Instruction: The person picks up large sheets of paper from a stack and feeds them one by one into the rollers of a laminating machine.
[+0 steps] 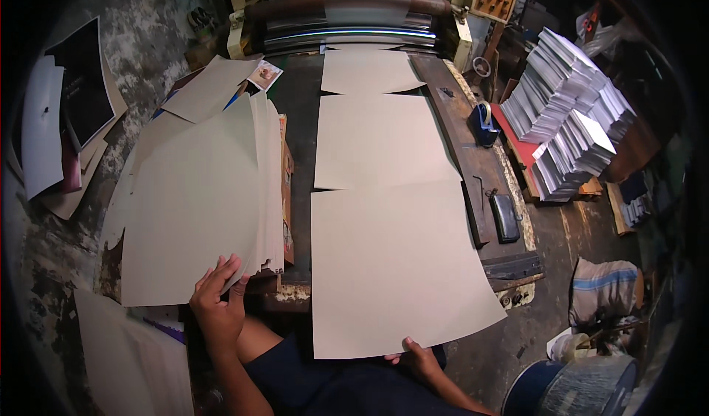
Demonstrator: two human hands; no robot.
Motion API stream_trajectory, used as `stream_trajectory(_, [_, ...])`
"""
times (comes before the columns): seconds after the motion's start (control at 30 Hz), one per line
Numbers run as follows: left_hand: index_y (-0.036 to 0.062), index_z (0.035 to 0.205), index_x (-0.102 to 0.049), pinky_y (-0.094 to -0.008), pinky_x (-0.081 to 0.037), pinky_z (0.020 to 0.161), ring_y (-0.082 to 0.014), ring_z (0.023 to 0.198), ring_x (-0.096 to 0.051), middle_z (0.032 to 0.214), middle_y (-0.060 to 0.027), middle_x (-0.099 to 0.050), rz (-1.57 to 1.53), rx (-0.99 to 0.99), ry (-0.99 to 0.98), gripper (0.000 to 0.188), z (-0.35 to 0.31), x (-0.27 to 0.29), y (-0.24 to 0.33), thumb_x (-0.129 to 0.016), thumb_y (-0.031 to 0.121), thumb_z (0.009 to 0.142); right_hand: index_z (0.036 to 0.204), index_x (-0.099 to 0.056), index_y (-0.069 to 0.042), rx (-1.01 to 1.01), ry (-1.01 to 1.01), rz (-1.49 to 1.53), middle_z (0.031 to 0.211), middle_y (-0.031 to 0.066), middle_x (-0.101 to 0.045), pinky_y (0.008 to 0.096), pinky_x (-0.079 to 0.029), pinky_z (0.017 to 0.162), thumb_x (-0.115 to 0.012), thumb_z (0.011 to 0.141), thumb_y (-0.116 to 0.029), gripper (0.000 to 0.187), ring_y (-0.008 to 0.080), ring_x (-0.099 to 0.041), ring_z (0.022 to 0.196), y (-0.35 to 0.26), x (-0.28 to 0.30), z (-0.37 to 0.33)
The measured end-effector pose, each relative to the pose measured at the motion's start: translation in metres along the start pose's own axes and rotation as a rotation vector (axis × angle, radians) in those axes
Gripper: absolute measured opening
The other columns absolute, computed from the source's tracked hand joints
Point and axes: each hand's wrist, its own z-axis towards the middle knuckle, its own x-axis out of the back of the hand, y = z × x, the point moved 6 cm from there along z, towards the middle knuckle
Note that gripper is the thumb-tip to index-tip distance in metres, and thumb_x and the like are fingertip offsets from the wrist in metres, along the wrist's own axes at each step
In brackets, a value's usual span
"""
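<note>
Three large beige paper sheets lie in a row on the dark machine table, leading up to the rollers. My right hand (416,359) grips the near edge of the closest sheet (395,268), thumb on top and fingers underneath. Beyond it are a middle sheet (384,141) and a far sheet (365,71), the far one reaching the rollers (351,38). At the left, a stack of similar sheets (271,183) stands on edge-worn board. My left hand (220,287) pinches the near right corner of its top sheet (193,202), which bends up slightly from those beneath.
A metal rail (454,157) runs along the sheets' right side. Right of it are a blue tape dispenser (484,125) and a black case (505,219). Stacks of white paper (557,83) stand farther right. A wrapped drum (583,386) is at lower right; loose sheets (44,128) lean at far left.
</note>
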Motion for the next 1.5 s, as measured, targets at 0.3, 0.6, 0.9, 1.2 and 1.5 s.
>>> stream_trajectory(0.3, [0.0028, 0.098, -0.072, -0.0424, -0.049, 0.094, -0.0302, 0.098, -0.069, 0.098, -0.0122, -0.073, 0.013, 0.156, 0.053, 0.018, -0.007, 0.003, -0.002, -0.066, 0.019, 0.091, 0.125, -0.046, 0.006, 0.01, 0.033, 0.09, 0.108, 0.0198, -0.064, 0.0342, -0.053, 0.074, -0.051, 0.099, -0.034, 0.049, 0.0292, -0.067, 0.091, -0.02, -0.015, 0.02])
stream_trajectory(0.6, [0.0023, 0.105, -0.07, -0.0451, -0.044, 0.101, -0.0315, 0.11, -0.065, 0.106, -0.0133, -0.072, -0.08, 0.02, -0.082, 0.034, -0.004, 0.01, 0.003, -0.076, 0.027, 0.082, 0.115, -0.051, 0.005, 0.088, 0.029, 0.193, 0.1, 0.0223, -0.066, 0.0401, -0.051, 0.081, -0.047, 0.099, -0.044, 0.051, 0.0267, -0.064, 0.085, -0.045, -0.02, 0.07])
stream_trajectory(0.9, [-0.0021, 0.109, -0.067, -0.0409, -0.043, 0.101, -0.0284, 0.107, -0.065, 0.105, -0.015, -0.071, -0.246, 0.226, -0.165, 0.038, -0.005, 0.012, -0.009, -0.061, 0.033, 0.095, 0.152, -0.012, -0.013, 0.294, 0.037, 0.303, 0.124, 0.0165, -0.059, 0.0404, -0.055, 0.081, -0.044, 0.101, -0.032, 0.063, 0.0213, -0.064, 0.087, -0.064, -0.046, 0.074])
stream_trajectory(1.2, [-0.0064, 0.108, -0.064, -0.0358, -0.042, 0.101, -0.0233, 0.108, -0.059, 0.109, -0.0132, -0.066, -0.849, 0.44, 0.507, 0.047, -0.023, 0.024, -0.039, -0.051, 0.038, 0.101, 0.149, -0.027, -0.003, 0.261, 0.027, 0.316, 0.126, 0.0151, -0.059, 0.0372, -0.054, 0.081, -0.047, 0.099, -0.029, 0.06, 0.019, -0.063, 0.089, -0.076, -0.031, 0.067])
stream_trajectory(1.5, [0.0144, 0.074, -0.072, -0.0561, -0.012, 0.116, -0.0294, 0.108, -0.066, 0.077, -0.0012, -0.074, -0.458, -0.269, -0.253, 0.046, -0.02, 0.005, 0.066, -0.054, 0.052, 0.094, 0.139, -0.04, 0.001, 0.458, -0.385, 0.274, 0.12, 0.016, -0.06, 0.0353, -0.049, 0.086, -0.059, 0.091, -0.039, 0.065, 0.0211, -0.062, 0.096, -0.148, -0.061, 0.041])
